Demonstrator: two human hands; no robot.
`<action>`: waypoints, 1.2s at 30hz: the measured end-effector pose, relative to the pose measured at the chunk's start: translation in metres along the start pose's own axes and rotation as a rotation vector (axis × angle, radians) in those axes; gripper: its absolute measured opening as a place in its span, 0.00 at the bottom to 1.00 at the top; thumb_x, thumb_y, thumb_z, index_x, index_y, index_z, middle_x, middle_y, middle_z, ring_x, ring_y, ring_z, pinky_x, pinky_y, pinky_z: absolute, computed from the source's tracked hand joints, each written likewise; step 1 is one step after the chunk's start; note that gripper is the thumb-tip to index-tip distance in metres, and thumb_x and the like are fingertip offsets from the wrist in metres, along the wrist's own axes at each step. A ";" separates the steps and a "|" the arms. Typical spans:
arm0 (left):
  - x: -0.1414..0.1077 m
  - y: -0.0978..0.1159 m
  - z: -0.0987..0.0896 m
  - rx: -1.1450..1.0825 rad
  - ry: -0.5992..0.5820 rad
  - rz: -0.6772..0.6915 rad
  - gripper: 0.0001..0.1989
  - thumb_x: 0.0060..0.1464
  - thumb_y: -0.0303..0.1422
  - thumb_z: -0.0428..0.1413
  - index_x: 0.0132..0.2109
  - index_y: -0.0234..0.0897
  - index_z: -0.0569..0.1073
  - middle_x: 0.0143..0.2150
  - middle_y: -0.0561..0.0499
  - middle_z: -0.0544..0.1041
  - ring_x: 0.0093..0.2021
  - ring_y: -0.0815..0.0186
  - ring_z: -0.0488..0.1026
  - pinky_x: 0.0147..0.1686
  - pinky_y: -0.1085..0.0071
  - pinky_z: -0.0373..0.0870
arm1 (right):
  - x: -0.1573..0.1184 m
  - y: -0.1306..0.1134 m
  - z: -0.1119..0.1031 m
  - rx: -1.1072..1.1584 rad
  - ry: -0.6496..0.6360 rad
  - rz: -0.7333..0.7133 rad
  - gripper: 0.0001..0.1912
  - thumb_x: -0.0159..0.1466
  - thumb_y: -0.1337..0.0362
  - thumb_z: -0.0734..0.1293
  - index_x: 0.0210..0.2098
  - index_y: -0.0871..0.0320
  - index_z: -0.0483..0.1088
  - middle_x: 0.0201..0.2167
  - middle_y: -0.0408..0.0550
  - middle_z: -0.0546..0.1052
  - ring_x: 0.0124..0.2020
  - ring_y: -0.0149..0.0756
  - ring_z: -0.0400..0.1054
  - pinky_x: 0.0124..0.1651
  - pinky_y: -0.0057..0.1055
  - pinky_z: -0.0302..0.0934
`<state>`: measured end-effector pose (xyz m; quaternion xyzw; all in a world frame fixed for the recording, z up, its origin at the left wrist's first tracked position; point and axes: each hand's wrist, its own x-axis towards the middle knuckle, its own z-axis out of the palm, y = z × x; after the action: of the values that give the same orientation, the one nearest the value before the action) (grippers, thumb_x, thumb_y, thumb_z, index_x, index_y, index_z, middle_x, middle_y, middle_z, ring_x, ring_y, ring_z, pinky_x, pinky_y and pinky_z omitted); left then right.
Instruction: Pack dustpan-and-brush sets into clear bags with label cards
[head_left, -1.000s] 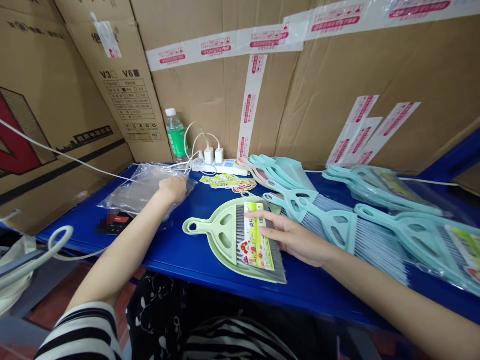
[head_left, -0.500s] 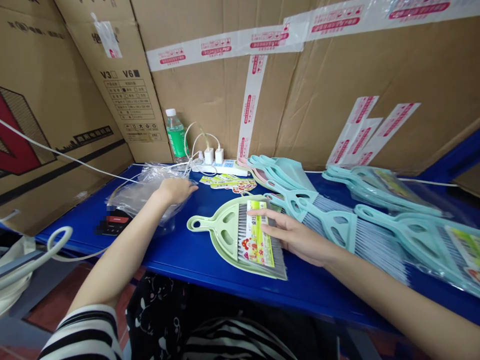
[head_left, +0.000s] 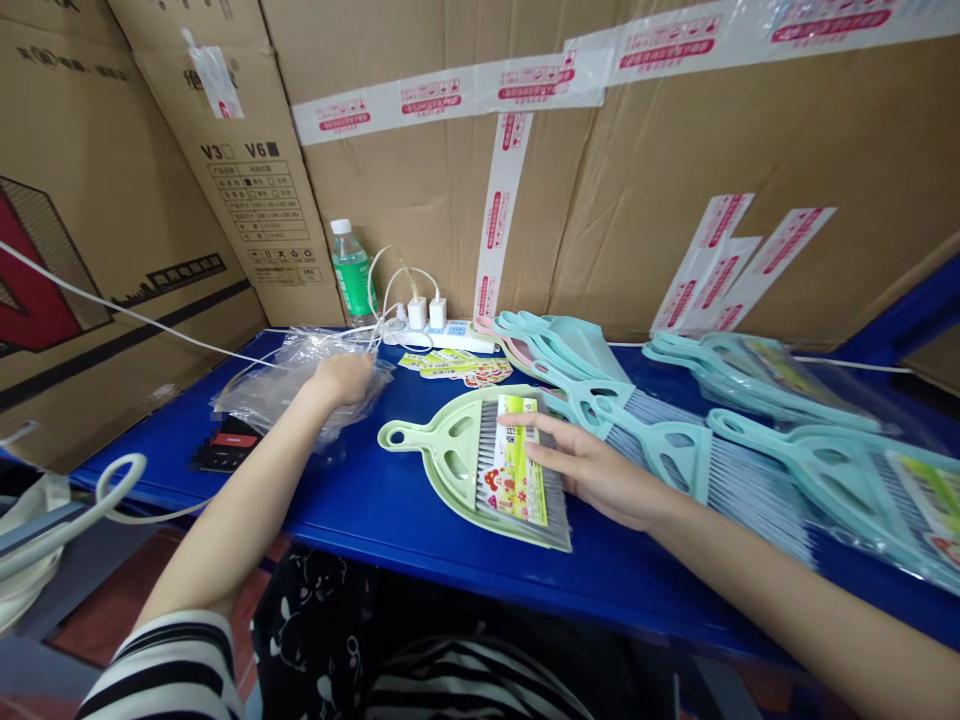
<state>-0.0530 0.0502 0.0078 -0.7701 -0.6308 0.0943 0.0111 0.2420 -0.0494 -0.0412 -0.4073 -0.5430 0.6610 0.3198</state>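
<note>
A light green dustpan (head_left: 437, 487) lies front centre on the blue table, with a matching green brush (head_left: 463, 447) nested on it. A yellow printed card (head_left: 517, 490) rests across the grey bristles. My right hand (head_left: 592, 465) grips this set at its bristle end, two fingers lying over the card; its other fingers are hidden. To the left, my left hand (head_left: 343, 380) is closed on a pile of clear plastic bags (head_left: 277, 385), its fingertips mostly out of sight.
Several light blue brushes (head_left: 682, 455) and dustpans (head_left: 592, 350) lie to the right, with bagged sets (head_left: 832, 460) beyond. More cards (head_left: 457, 365), a power strip (head_left: 450, 330) with cables and a bottle (head_left: 352, 275) are at the back. Cardboard (head_left: 420, 190) walls the table.
My left hand has drawn slightly left and down over the plastic bags, its fingers curling in. The green set has shifted and turned very slightly under my right hand.
</note>
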 end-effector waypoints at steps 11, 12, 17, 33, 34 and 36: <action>-0.012 0.019 -0.018 -0.216 -0.071 0.014 0.26 0.54 0.22 0.44 0.60 0.28 0.58 0.31 0.47 0.80 0.29 0.63 0.79 0.33 0.71 0.72 | 0.002 0.002 -0.001 0.059 0.084 -0.046 0.25 0.62 0.59 0.67 0.58 0.49 0.66 0.51 0.49 0.76 0.52 0.43 0.70 0.56 0.44 0.64; -0.012 0.020 -0.018 -0.246 -0.080 0.025 0.26 0.54 0.22 0.43 0.60 0.29 0.57 0.30 0.48 0.79 0.27 0.64 0.78 0.31 0.72 0.72 | 0.002 0.001 -0.002 0.059 0.092 -0.045 0.25 0.62 0.59 0.67 0.58 0.49 0.66 0.51 0.49 0.76 0.52 0.44 0.71 0.55 0.44 0.65; -0.014 0.020 -0.017 -0.401 -0.105 0.068 0.24 0.56 0.28 0.45 0.60 0.29 0.55 0.25 0.52 0.75 0.22 0.65 0.75 0.25 0.73 0.69 | -0.001 -0.006 -0.002 0.071 0.125 -0.072 0.29 0.60 0.59 0.69 0.61 0.49 0.64 0.52 0.50 0.76 0.51 0.43 0.72 0.55 0.43 0.66; -0.010 0.026 -0.007 -0.381 -0.204 0.217 0.27 0.47 0.24 0.48 0.57 0.29 0.59 0.22 0.58 0.70 0.22 0.67 0.72 0.26 0.74 0.65 | 0.000 -0.001 -0.002 -0.015 0.145 -0.067 0.33 0.61 0.55 0.68 0.64 0.46 0.59 0.54 0.50 0.74 0.50 0.44 0.71 0.51 0.43 0.68; -0.010 0.025 -0.007 -0.407 -0.190 0.233 0.27 0.47 0.24 0.48 0.57 0.30 0.59 0.22 0.58 0.70 0.22 0.68 0.71 0.26 0.74 0.65 | 0.000 -0.001 -0.002 -0.015 0.149 -0.066 0.33 0.61 0.55 0.68 0.64 0.46 0.59 0.54 0.50 0.74 0.49 0.44 0.71 0.50 0.43 0.68; -0.010 0.023 -0.007 -0.481 -0.162 0.274 0.25 0.49 0.25 0.48 0.55 0.32 0.59 0.24 0.58 0.70 0.22 0.69 0.71 0.25 0.74 0.65 | 0.001 -0.001 -0.002 -0.014 0.154 -0.065 0.33 0.61 0.55 0.68 0.64 0.46 0.59 0.54 0.50 0.74 0.49 0.44 0.72 0.50 0.43 0.68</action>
<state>-0.0314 0.0365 0.0126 -0.8186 -0.5241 0.0037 -0.2351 0.2432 -0.0478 -0.0409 -0.4410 -0.5344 0.6133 0.3791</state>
